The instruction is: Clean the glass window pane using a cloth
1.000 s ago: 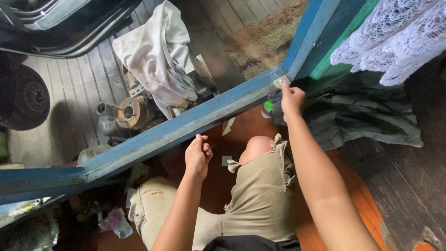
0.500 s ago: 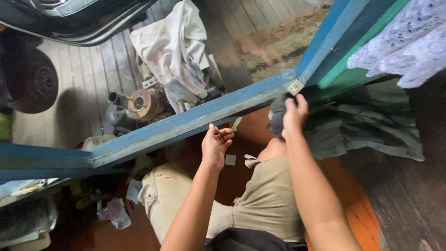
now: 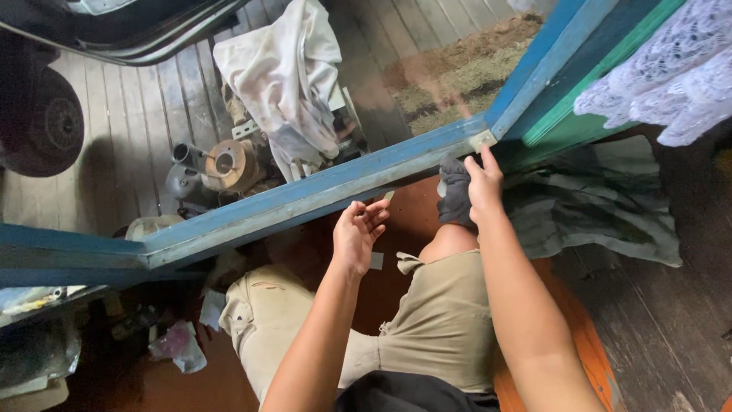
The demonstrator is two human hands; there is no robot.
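I kneel at a blue wooden window frame (image 3: 305,194) with a glass pane above it. My right hand (image 3: 483,187) grips a dark grey rag (image 3: 455,192) just under the frame's right corner, where a small metal bracket (image 3: 483,139) sits; the index finger points up at it. My left hand (image 3: 357,233) hovers below the frame's lower rail with fingers loosely spread and nothing in it. My knees in beige shorts (image 3: 435,320) rest on the reddish floor.
Through the glass lie a white cloth (image 3: 282,69), a rusty round machine part (image 3: 225,164) and a black wheel (image 3: 46,126) on grey planks. A grey-green cloth (image 3: 602,206) lies at right under a white lace curtain (image 3: 671,69). Plastic scraps (image 3: 179,347) litter the lower left.
My right hand dropped from the corner bracket with the rag, then rose again toward it. My left hand went from a closed fist to spread fingers and shifted right.
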